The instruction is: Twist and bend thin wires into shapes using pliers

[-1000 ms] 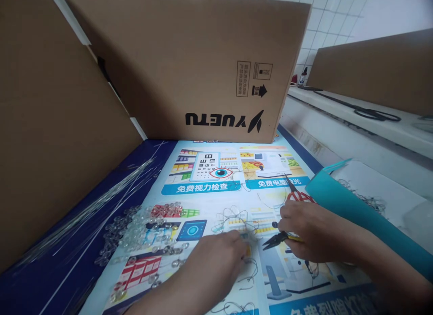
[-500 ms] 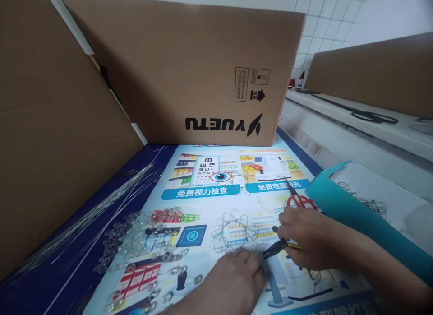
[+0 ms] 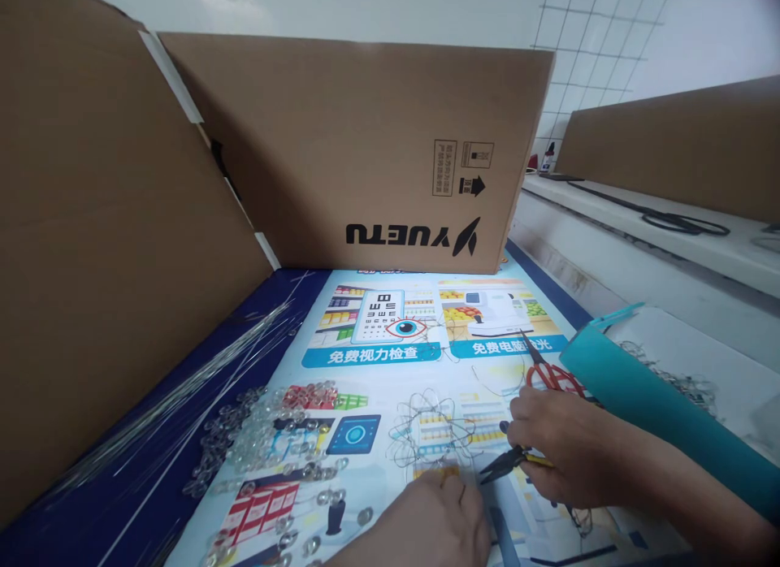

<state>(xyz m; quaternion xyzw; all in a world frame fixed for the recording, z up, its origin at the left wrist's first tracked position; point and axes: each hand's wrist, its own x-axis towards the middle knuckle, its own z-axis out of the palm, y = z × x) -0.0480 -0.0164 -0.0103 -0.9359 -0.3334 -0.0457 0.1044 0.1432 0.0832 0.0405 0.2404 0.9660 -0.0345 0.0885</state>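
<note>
My right hand [image 3: 557,445] is wrapped round the handles of pliers [image 3: 503,465] whose dark jaws point left toward my left hand. My left hand [image 3: 435,522] is low in the middle, back upward, with fingers curled at the near side of a flower-shaped wire piece [image 3: 431,429]; whatever its fingertips pinch is hidden. Scissors with red handles [image 3: 552,377] lie just beyond my right hand. Many clear round beads [image 3: 262,437] are spread on the printed sheet [image 3: 381,388] to the left.
Cardboard panels [image 3: 366,128] stand at the back and left. Long thin wires [image 3: 201,388] lie on the blue surface at left. A teal-edged tray [image 3: 658,388] at right holds small wire pieces. Behind it, a ledge [image 3: 621,205] bears a black cord.
The view has shifted, so most things appear slightly lower and further right. Both hands keep nearly the same pose, and the pliers' jaws still point toward my left hand.
</note>
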